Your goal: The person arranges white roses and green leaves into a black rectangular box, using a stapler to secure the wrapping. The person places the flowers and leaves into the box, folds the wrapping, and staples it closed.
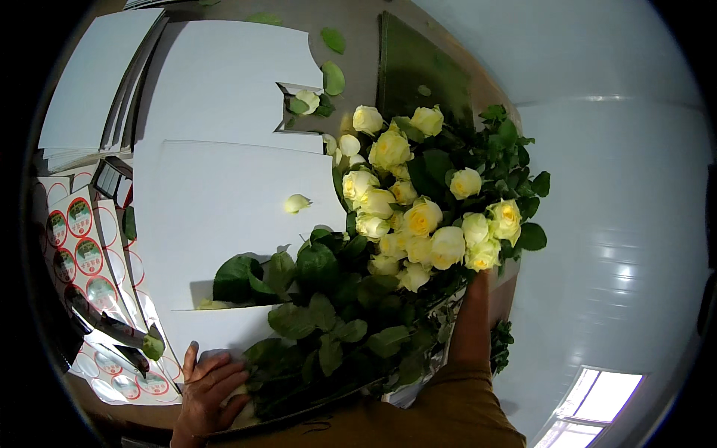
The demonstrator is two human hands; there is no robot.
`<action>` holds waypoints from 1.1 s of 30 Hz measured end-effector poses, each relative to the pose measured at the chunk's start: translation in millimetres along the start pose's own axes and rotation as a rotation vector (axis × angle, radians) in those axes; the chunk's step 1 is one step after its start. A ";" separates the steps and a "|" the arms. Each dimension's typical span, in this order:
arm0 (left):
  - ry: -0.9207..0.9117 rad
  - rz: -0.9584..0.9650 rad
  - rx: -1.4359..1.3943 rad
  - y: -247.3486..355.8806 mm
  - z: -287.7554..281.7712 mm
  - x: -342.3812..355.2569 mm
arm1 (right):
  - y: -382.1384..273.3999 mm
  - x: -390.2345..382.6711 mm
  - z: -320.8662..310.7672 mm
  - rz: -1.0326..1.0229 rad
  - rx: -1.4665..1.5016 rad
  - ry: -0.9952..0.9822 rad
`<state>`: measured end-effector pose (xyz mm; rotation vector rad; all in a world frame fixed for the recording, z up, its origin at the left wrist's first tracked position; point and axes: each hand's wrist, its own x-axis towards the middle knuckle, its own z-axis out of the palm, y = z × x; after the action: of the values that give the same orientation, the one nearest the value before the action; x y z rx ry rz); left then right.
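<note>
A large bunch of pale yellow roses [423, 219] with dark leaves [328, 336] lies diagonally over white card sheets [239, 179], its stems toward the lower edge. My left hand [209, 388] rests at the lower left beside the stems, thumb apart and fingers slightly bent over a pale edge. My right forearm [469, 325] rises along the bunch's right side; my right hand is hidden under the blooms. A silvery wrapper [403, 392] shows along the lower stems. A loose petal [296, 203] lies on the card.
Stacked white cards [89, 75] and sheets of round red-rimmed stickers [89, 257] with dark objects on them lie left. A dark green mat [414, 60] is at the back, near stray leaves [333, 40]. A glossy pale surface [612, 187] spans the right.
</note>
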<state>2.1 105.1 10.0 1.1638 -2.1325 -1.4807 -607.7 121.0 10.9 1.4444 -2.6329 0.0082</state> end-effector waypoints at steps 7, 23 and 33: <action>-0.004 -0.004 -0.019 1.3 -1.7 2.0 | -27.2 67.7 -45.3 -0.205 -0.167 0.002; -0.007 0.038 -0.032 1.8 -6.9 4.4 | -24.2 21.0 0.0 -0.211 -0.283 -0.153; 0.020 0.056 -0.028 0.8 -5.2 3.5 | -101.0 51.8 -116.9 -0.080 0.616 -0.362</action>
<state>2.9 99.3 12.2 1.0953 -2.1066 -1.4633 -536.4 31.4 126.8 1.8774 -3.0177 0.6638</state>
